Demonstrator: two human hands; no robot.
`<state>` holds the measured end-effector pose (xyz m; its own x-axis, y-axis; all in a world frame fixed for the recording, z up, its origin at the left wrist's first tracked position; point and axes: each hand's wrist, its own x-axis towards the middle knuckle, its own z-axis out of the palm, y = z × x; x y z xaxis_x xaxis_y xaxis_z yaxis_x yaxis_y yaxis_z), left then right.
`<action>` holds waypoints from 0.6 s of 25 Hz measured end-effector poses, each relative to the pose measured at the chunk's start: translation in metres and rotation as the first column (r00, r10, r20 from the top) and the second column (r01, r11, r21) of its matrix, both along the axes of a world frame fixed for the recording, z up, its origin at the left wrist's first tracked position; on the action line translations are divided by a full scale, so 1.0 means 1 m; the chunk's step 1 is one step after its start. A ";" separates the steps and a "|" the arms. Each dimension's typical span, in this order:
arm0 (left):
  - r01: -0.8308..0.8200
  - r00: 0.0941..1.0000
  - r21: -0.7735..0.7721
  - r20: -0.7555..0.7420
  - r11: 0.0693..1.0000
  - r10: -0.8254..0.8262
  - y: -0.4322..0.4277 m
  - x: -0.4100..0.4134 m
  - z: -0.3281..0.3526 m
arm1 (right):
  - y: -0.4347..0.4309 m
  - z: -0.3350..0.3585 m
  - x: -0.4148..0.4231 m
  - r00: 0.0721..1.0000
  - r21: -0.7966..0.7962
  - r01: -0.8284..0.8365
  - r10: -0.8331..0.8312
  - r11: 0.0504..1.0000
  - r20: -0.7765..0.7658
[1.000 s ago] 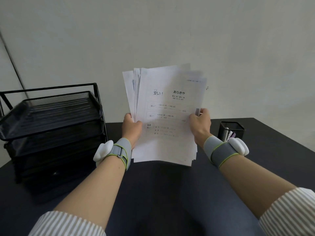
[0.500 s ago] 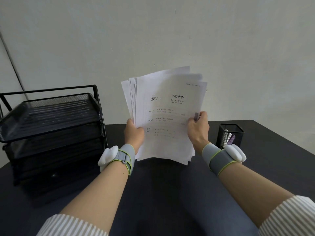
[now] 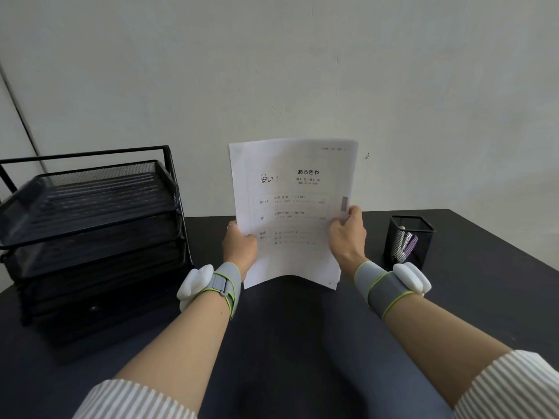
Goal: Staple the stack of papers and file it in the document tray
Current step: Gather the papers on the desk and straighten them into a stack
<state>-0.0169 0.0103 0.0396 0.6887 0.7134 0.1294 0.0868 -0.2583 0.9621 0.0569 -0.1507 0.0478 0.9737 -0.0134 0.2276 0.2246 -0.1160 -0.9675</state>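
I hold a stack of white printed papers upright over the dark table, its bottom edge resting on or just above the tabletop. My left hand grips the stack's lower left edge and my right hand grips its right edge. The sheets lie squared together, with only the front page showing. A black mesh document tray with several tiers stands at the left, its top tier empty. A black mesh pen cup at the right holds a silver and purple object that may be the stapler.
The dark table runs from the wall to me. A light wall stands close behind the tray and cup. Both wrists carry grey straps with white devices. A thin cable runs down the wall at the far left.
The fanned, uneven sheets have been brought down and squared into one neat stack. Both hands moved down with the papers, closer to the tabletop.
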 end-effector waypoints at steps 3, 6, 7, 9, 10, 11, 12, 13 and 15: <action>0.003 1.000 -0.004 -0.004 1.000 -0.003 0.000 0.000 0.000 | 0.000 -0.001 0.000 1.000 -0.004 0.000 0.000 1.000 -0.018; 0.006 1.000 0.013 -0.008 1.000 -0.005 0.002 0.001 0.005 | -0.001 0.001 0.000 1.000 -0.013 0.012 -0.013 1.000 -0.026; 0.005 1.000 0.019 -0.008 1.000 -0.005 0.002 0.001 0.007 | -0.001 0.003 0.000 1.000 -0.015 0.014 -0.015 1.000 -0.023; 0.003 1.000 0.024 -0.002 1.000 -0.003 0.001 0.001 0.010 | 0.001 0.007 0.001 1.000 -0.019 0.019 -0.019 1.000 -0.012; 0.001 1.000 0.023 0.001 1.000 -0.001 0.001 0.002 0.011 | 0.002 0.008 0.001 1.000 -0.022 0.019 -0.019 1.000 -0.010; -0.001 1.000 0.021 0.002 1.000 0.001 0.001 0.002 0.011 | 0.002 0.008 0.001 1.000 -0.023 0.017 -0.017 1.000 -0.010; -0.002 1.000 0.022 -0.001 1.000 0.002 0.000 0.002 0.010 | 0.003 0.007 0.001 1.000 -0.024 0.012 -0.013 1.000 -0.011; -0.003 1.000 0.023 -0.008 1.000 0.003 0.000 0.001 0.008 | 0.003 0.005 0.000 1.000 -0.024 0.007 -0.007 1.000 -0.014; -0.008 1.000 0.026 -0.021 1.000 0.009 -0.001 0.000 0.004 | 0.002 0.000 0.000 1.000 -0.025 0.000 -0.001 1.000 -0.029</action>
<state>-0.0166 0.0097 0.0433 0.6855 0.7157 0.1334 0.1098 -0.2828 0.9529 0.0571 -0.1488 0.0482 0.9799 -0.0084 0.1995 0.1964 -0.1402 -0.9704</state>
